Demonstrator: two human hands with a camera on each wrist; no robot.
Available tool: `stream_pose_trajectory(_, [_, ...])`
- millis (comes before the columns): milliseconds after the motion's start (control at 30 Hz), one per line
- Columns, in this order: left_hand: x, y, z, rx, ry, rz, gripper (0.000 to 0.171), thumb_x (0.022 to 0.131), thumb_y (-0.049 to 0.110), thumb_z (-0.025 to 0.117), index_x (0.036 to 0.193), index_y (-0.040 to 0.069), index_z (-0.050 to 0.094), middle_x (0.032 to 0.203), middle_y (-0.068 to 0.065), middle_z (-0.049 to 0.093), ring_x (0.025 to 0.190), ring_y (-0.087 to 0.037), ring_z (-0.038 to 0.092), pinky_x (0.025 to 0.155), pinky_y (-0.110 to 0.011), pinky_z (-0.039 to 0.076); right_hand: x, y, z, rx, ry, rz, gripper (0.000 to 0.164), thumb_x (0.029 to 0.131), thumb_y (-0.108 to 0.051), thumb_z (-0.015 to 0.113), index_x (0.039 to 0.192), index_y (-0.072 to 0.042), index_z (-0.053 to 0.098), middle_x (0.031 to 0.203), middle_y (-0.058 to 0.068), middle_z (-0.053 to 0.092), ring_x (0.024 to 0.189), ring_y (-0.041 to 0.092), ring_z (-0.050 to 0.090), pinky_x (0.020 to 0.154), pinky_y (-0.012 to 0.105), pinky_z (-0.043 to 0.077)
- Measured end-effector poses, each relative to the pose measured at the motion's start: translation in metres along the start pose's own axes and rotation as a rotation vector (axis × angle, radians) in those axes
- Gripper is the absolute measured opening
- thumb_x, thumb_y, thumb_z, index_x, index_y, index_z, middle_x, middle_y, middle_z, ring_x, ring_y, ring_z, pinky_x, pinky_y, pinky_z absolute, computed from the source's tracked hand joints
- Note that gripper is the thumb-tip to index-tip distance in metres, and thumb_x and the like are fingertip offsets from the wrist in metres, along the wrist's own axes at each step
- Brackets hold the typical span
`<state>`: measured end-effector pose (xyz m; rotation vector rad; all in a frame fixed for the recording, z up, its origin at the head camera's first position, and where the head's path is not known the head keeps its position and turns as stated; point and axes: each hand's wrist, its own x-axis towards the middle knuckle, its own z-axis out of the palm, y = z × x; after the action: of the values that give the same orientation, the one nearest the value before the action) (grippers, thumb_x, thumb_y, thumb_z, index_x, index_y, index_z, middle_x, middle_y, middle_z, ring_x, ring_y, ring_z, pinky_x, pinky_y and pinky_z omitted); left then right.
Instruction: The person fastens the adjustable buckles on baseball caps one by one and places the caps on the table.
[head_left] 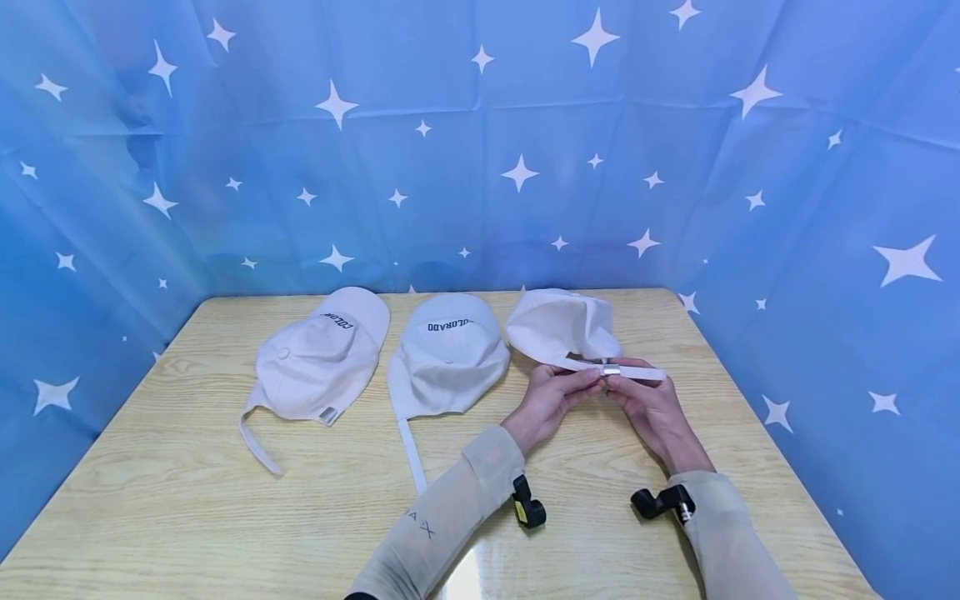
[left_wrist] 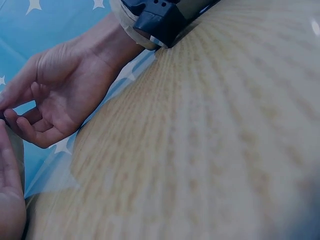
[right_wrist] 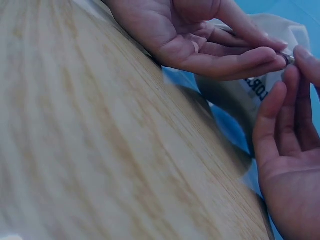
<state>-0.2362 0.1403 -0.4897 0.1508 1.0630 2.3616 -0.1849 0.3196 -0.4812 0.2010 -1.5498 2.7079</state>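
A white baseball cap [head_left: 558,323] lies at the back right of the table, its rear strap [head_left: 647,373] drawn toward me through a small metal buckle [head_left: 611,370]. My left hand [head_left: 546,402] pinches the strap at the buckle's left side. Close against it, my right hand [head_left: 654,410] pinches the strap and buckle from the right, and the strap's free end sticks out past its fingers. In the right wrist view, fingertips of the left hand [right_wrist: 200,42] and right hand [right_wrist: 295,165] meet at the buckle. Dark lettering shows on the cap there.
Two more white caps with dark COLORADO lettering lie to the left: a middle cap [head_left: 450,358] with its strap hanging forward, and a far-left cap [head_left: 318,358] with its strap loose. A blue star-patterned curtain [head_left: 465,167] surrounds the wooden table [head_left: 225,517].
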Motion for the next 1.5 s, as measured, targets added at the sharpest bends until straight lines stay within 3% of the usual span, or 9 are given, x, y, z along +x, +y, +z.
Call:
stream_pose_trajectory(233, [0.0008,0.0,-0.0001,0.017,0.009,0.014,0.016,0.094,-0.008,0.069,0.108,-0.005,0.074,0.092,-0.008,0.078,0.081,-0.014,0.077,0.093,-0.033,0.06,0.0006,-0.0001,0.0003,-0.022,-0.008,-0.005,0.035,0.1,0.015,0.052,0.11,-0.008,0.076,0.104,0.003,0.078,0.088,0.013,0.075,0.079,0.024,0.062])
stream_pose_trajectory(400, [0.0022,0.0001,0.0004,-0.007,0.021,0.017,0.011,0.093,-0.005,0.069,0.1,0.001,0.074,0.087,-0.008,0.078,0.078,-0.013,0.077,0.079,-0.024,0.063,0.0005,-0.0004,0.0007,-0.015,0.012,0.008,0.033,0.099,0.014,0.054,0.109,-0.009,0.076,0.104,0.003,0.078,0.089,0.014,0.075,0.079,0.024,0.062])
stream_pose_trajectory(1000, [-0.0009,-0.0001,0.0007,-0.005,0.036,0.018,0.013,0.093,-0.006,0.07,0.105,-0.003,0.074,0.088,-0.007,0.077,0.077,-0.013,0.077,0.079,-0.023,0.063,0.0001,0.0035,-0.0018,-0.024,-0.046,-0.014,0.038,0.1,0.017,0.048,0.111,-0.007,0.074,0.104,0.004,0.077,0.087,0.013,0.074,0.078,0.023,0.062])
stream_pose_trajectory(1167, [0.0005,-0.0021,0.0023,0.022,0.052,0.041,0.011,0.091,-0.006,0.072,0.1,-0.002,0.075,0.086,-0.007,0.077,0.074,-0.014,0.076,0.074,-0.023,0.063,0.0004,0.0028,-0.0014,-0.035,-0.038,-0.012,0.036,0.1,0.016,0.049,0.11,-0.007,0.074,0.103,0.004,0.077,0.086,0.014,0.075,0.078,0.023,0.062])
stream_pose_trajectory(1500, [0.0017,-0.0036,0.003,0.093,0.019,0.093,0.01,0.092,-0.003,0.073,0.101,-0.002,0.074,0.087,-0.006,0.076,0.073,-0.015,0.076,0.076,-0.026,0.064,0.0009,0.0011,-0.0006,-0.026,-0.032,-0.002,0.035,0.1,0.016,0.049,0.111,-0.006,0.074,0.102,0.004,0.078,0.088,0.015,0.076,0.08,0.025,0.063])
